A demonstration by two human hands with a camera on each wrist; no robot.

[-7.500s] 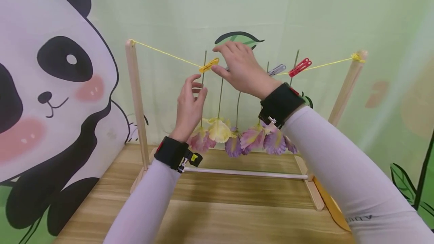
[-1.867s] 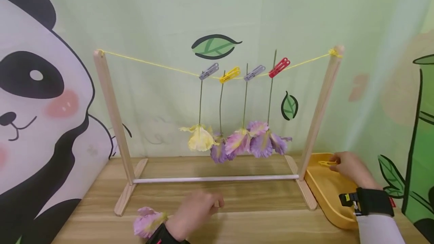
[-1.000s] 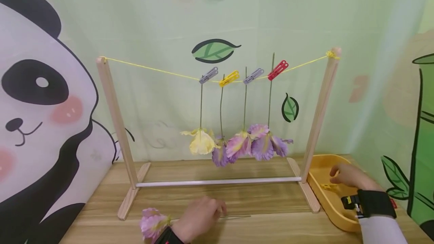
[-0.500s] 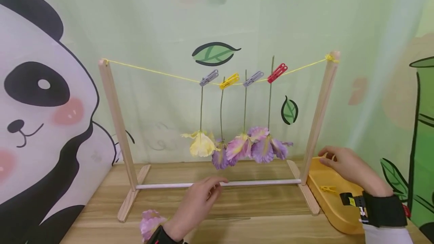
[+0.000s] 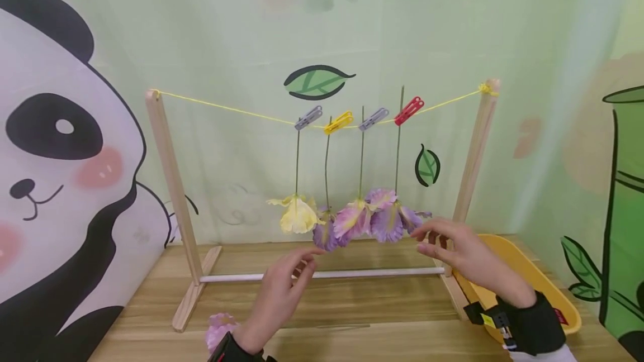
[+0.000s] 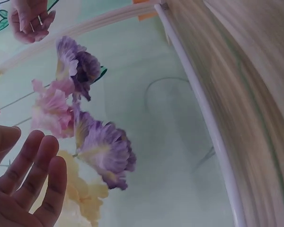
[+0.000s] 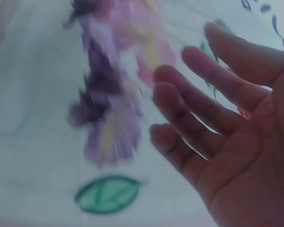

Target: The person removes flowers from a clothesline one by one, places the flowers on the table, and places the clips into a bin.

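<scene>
Head view: flowers (image 5: 298,217) hang clipped to a string (image 5: 221,106); another flower (image 5: 219,329) lies on the surface (image 5: 382,342); the right hand (image 5: 468,256) partly hides the inside of a yellow tray (image 5: 533,276). Left wrist view: the left hand (image 6: 20,201) has a loose grip, holding nothing. Right wrist view: grip relaxed, likewise bare.

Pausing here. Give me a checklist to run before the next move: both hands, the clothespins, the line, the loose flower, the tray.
1. Left hand empty: ok, fingers relaxed.
2. Right hand empty: ok, nothing in the fingers.
3. Clothespins holding stems on the line: ok; left gray clothespin, yellow clothespin, right gray clothespin, red clothespin.
4. Yellow line fastened at left post and right post: ok, though sagging mid-span.
5. All flowers hung: not ok; one pink-purple flower lies on the table.
6. Clothespin available in yellow tray: cannot tell; hand and wristband block much of it.
</scene>
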